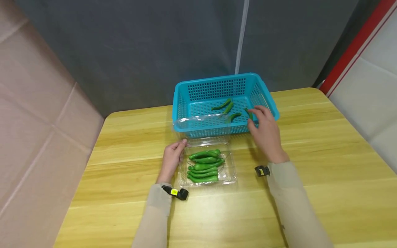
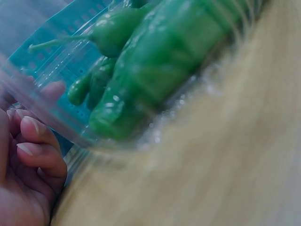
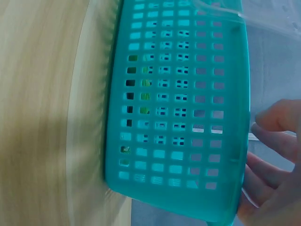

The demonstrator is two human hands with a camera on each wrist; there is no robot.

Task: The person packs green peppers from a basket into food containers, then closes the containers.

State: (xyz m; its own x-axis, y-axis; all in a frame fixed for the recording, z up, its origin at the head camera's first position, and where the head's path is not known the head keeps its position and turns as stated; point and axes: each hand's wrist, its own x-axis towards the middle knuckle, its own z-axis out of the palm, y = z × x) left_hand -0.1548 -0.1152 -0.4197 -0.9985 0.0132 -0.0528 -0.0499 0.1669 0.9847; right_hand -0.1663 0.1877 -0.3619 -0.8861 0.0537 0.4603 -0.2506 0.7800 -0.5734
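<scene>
Your right fingers (image 1: 258, 113) are spread around a pepper (image 1: 250, 115) in the basket (image 1: 214, 80), thumb apart; no firm hold shows. Three more lie there. Your left fingers (image 2: 49, 162) pinch the edge of the clear box (image 1: 231, 174), where other peppers (image 1: 205, 166) lie in a row. The raised lid (image 1: 198, 119) stands at the basket's front rim, so a low pass might knock it; loosening your left pinch could let the box slide. No brand shows; the yellow wrist tag's (image 1: 174, 192) marks are too small to read.

The near wall of a teal basket (image 3: 188, 199), gridded with holes, faces a pale wooden table (image 3: 42, 113). Green pieces (image 3: 145, 96) show through the holes. The right hand (image 3: 273, 172) hangs, fingers bent, by the rim; clear plastic (image 3: 268, 14) crosses farther left.
</scene>
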